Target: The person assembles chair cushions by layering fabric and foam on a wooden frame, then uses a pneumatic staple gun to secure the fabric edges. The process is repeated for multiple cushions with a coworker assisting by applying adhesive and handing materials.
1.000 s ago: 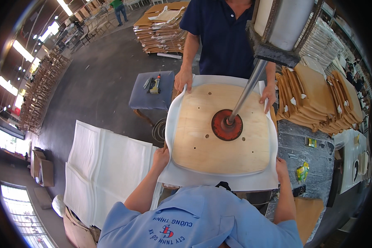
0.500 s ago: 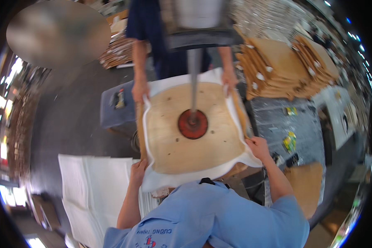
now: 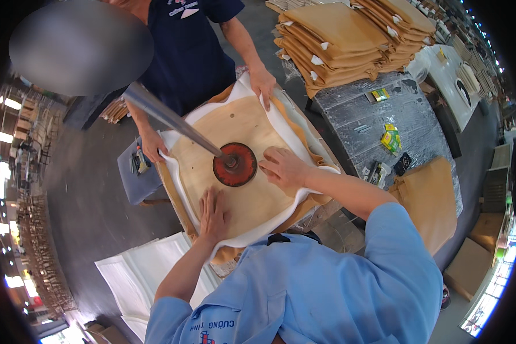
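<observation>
A pale wooden seat panel (image 3: 249, 209) with small holes lies before me. White padding (image 3: 198, 114) and tan leather-like covering (image 3: 295, 117) stick out around its edges. On its middle rests a round red disc (image 3: 243, 178) at the end of a metal rod (image 3: 175, 121). My left hand (image 3: 212, 217) lies on the panel's near left part, fingers stretched out. My right hand (image 3: 285, 167) rests on the panel right of the disc, fingers slightly bent and apart, holding nothing. Across from me, a co-worker's hands (image 3: 152, 144) grip the far edges of the covering.
At the right stands a plastic-wrapped table (image 3: 350, 120) with yellow-green packets (image 3: 391, 139) and tan sheets (image 3: 427, 198). Stacked tan covers (image 3: 332, 43) are at the far right. A blue-grey stool (image 3: 133, 186) with tools stands left; white sheets (image 3: 137, 266) lie near left.
Both my hands have left the near edges of the covering and moved inward onto the wooden panel. The view has turned, and the co-worker still holds the far side.
</observation>
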Tool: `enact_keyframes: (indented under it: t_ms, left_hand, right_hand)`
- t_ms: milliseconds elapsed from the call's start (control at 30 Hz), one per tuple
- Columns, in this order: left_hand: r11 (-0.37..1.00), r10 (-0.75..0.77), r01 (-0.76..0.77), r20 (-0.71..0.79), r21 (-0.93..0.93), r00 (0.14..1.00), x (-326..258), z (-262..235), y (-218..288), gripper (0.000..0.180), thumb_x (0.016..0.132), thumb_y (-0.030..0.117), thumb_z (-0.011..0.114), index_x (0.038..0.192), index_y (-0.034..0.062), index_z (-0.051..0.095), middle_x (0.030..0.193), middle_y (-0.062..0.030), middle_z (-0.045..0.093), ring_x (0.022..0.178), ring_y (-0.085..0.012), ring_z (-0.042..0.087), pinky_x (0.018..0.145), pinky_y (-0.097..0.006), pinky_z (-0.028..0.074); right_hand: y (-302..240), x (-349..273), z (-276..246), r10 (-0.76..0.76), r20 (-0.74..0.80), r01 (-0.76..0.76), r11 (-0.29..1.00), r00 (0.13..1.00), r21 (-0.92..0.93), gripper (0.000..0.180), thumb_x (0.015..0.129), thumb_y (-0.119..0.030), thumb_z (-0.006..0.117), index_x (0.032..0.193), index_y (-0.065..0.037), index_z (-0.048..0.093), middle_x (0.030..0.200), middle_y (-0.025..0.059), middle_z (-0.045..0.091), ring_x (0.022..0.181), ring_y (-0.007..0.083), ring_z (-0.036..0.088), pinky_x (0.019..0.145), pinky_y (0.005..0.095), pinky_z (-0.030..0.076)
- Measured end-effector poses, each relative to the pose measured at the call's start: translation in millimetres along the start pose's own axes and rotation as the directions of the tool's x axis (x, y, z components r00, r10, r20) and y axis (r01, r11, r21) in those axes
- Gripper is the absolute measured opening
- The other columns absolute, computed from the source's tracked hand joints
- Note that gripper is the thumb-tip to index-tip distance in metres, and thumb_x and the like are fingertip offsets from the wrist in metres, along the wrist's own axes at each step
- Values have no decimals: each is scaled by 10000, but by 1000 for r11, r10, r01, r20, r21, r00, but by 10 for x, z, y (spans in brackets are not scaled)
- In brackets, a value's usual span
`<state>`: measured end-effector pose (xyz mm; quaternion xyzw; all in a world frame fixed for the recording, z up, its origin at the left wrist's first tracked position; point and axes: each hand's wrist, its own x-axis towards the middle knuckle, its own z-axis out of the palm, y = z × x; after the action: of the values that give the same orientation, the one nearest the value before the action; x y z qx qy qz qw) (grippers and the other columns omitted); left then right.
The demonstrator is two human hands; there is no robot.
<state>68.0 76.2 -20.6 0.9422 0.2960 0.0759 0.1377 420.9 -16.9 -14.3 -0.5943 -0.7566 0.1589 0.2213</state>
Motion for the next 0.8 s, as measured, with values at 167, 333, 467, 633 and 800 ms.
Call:
enact_keyframes:
  t_ms: [167, 333, 467, 633, 800]
  left_hand:
    - [1000, 11, -10, 25, -23, 1000, -108, 113, 83, 864, 945, 305, 745, 1709, 98, 398, 1791, -276, 253, 1642, -551, 227, 1317, -698, 202]
    - [999, -3, 4, 26, -50, 1000, -175, 119, 126, 831, 940, 344, 734, 1680, 90, 454, 1790, -279, 257, 1643, -549, 230, 1312, -706, 203]
    - [1000, 31, -31, -84, 5, 996, -32, 87, -30, 785, 929, 341, 727, 1645, 104, 507, 1782, -266, 295, 1641, -533, 255, 1315, -695, 212]
    - [998, 12, -16, -72, -57, 997, -172, 191, 169, 715, 943, 316, 723, 1612, 129, 552, 1764, -244, 345, 1624, -516, 301, 1327, -664, 214]
    - [992, -44, 21, -183, -125, 982, -107, 52, 155, 544, 1006, 183, 697, 1532, 74, 614, 1613, -235, 547, 1511, -466, 482, 1254, -568, 379]
  right_hand:
    - [0, -352, 161, -6, 21, 8, 996, 1000, -92, 725, 984, -419, 729, 1607, -106, 527, 1704, 221, 405, 1640, 440, 285, 1335, 616, 228]
    - [-45, -385, 186, 19, 48, -17, 999, 999, -48, 732, 990, -456, 720, 1606, -111, 527, 1715, 218, 397, 1653, 439, 272, 1343, 623, 196]
    - [-56, -306, 194, 4, 75, -1, 999, 997, -36, 750, 969, -454, 745, 1603, -115, 529, 1704, 205, 422, 1644, 420, 308, 1325, 628, 243]
    - [2, -431, 260, -12, -24, 10, 997, 1000, -71, 707, 951, -427, 767, 1561, -124, 575, 1710, 166, 428, 1638, 396, 322, 1312, 633, 268]
    - [-159, -323, 13, 324, -64, -320, 945, 944, 69, 512, 1021, -327, 716, 1484, -113, 666, 1450, 130, 693, 1387, 324, 629, 1160, 496, 494]
